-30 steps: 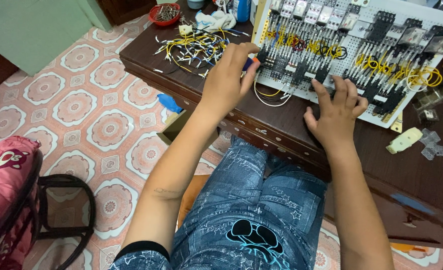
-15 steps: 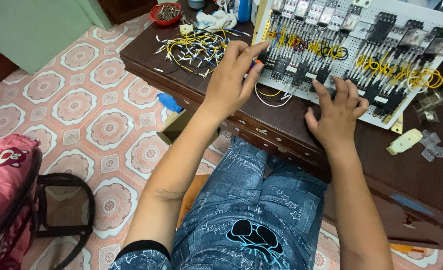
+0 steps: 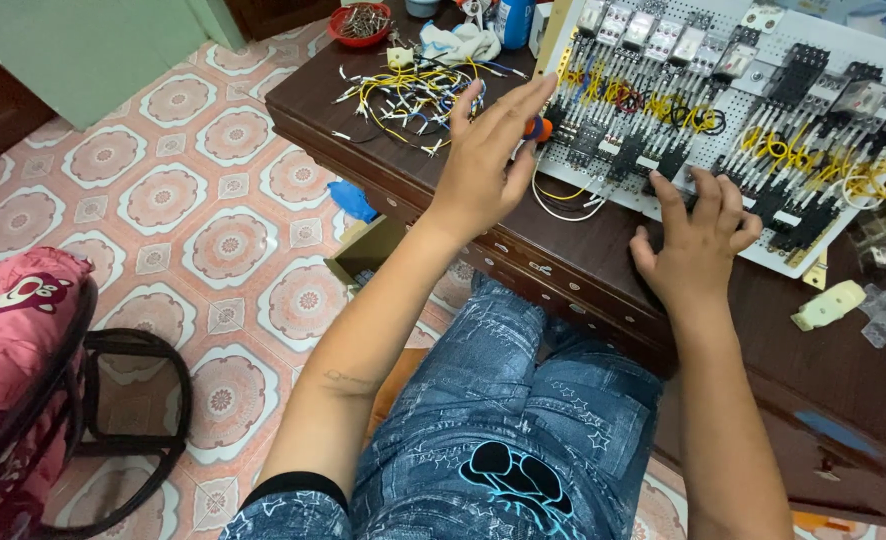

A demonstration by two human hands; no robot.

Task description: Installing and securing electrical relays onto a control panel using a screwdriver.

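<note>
My left hand (image 3: 483, 165) reaches up to the left edge of a white perforated panel (image 3: 831, 42) full of black relays and yellow wire loops. Its fingers are stretched out straight along an orange-handled screwdriver (image 3: 540, 128), whose handle shows between the fingers and the panel; my thumb is hidden. My right hand (image 3: 698, 245) lies flat on the panel's lower edge with the fingers spread, holding nothing. The panel leans on a dark wooden desk (image 3: 583, 250). I sit in front of it in blue jeans.
A heap of loose yellow and white wires (image 3: 408, 95) lies on the desk's left end, with a red bowl (image 3: 360, 22) and a white cloth (image 3: 458, 42) behind it. A cream relay part (image 3: 828, 305) lies at the right. A black chair with a pink bag (image 3: 13, 350) stands on the tiled floor.
My left hand's fingers have straightened from a pinch on the screwdriver to lying stretched along it. The right hand has stayed on the panel.
</note>
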